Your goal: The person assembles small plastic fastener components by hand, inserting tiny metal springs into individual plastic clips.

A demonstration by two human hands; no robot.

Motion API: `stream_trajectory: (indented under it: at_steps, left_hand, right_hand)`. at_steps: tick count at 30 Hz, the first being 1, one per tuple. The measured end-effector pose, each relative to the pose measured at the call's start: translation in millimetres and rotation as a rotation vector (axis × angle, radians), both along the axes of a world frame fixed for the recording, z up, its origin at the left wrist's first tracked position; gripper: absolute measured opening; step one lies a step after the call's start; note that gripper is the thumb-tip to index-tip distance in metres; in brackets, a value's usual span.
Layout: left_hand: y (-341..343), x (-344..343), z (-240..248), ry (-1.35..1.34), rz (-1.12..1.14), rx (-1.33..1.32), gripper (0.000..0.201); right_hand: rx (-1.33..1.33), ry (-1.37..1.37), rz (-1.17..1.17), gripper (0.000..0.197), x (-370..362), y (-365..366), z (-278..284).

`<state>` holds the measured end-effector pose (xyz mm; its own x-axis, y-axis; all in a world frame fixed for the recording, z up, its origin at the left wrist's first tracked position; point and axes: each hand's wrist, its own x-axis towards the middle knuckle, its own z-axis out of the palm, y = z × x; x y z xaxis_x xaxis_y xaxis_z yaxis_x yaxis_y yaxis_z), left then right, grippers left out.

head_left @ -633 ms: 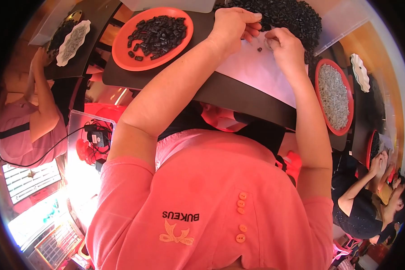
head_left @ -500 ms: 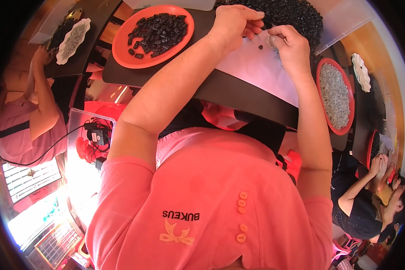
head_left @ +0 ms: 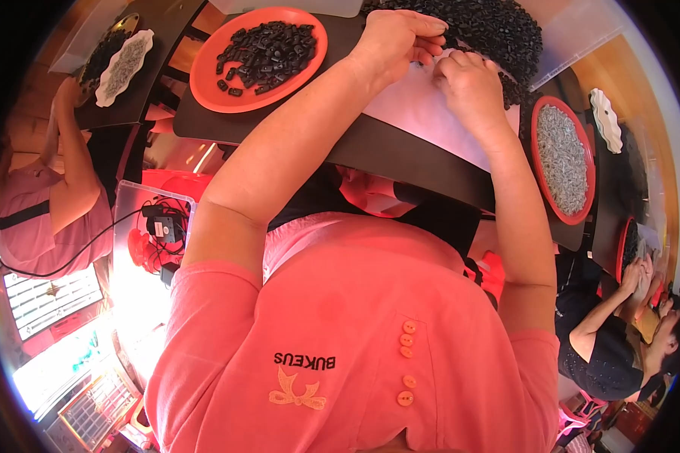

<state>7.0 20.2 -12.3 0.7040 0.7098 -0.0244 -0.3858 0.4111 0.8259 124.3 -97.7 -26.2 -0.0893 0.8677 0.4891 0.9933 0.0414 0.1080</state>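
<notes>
hands (head_left: 438, 64) now touching, beside black heap (head_left: 499, 30)

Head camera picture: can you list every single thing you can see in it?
orange plate: one, on the dark table, far left, holds small black pieces
small black pieces: many, black, on the orange plate
black pile: one big heap, table's far side, by the hands
white sheet: one, pale, under the hands
dark table: one, black, in front of the person
red tray: one, at right, holds grey bits
grey bits: many, grey, in the red tray
white scalloped dish: one, far left, another table
co-workers: one at left, others low right
left hand: one, at the pile's edge
right hand: one, over the white sheet, fingers curled
</notes>
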Motion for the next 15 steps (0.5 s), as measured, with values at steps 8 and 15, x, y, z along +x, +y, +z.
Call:
stream_trajectory:
  at_steps: [8, 15]
  left_hand:
    - [0, 2, -1, 0.023, -0.031, 0.006, 0.009]
    - [-3, 1, -1, -0.069, 0.091, -0.004, 0.010]
  right_hand:
    - [0.079, -0.036, 0.021, 0.008, 4, 2, -3]
    - [0.117, 1.048, 0.141, 0.014, -16, -1, 25]
